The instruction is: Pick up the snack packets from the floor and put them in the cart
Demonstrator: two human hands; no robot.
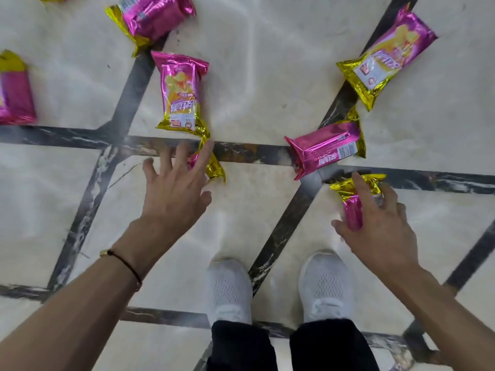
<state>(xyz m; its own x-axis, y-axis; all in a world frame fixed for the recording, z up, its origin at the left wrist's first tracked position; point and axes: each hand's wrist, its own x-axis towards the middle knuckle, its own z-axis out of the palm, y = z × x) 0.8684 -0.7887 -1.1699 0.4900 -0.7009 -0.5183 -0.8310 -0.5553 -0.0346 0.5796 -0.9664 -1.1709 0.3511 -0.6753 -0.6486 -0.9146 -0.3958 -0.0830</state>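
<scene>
Head view: at the far left a packet [14, 95] is seen on the floor [254, 76]. The left hand [174, 188] is spread wide over a half-hidden packet [214, 167], probably to take it. The right hand [380, 226] is closed around another packet [353, 202], so both hands are used together. No cart is visible.

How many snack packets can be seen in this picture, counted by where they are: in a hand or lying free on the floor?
Packets under or in a hand: 2, one at the left hand and one in the right hand.
Packets lying free on the floor: 6, two of them cut by the picture's edge.
Total: 8 packets.
</scene>
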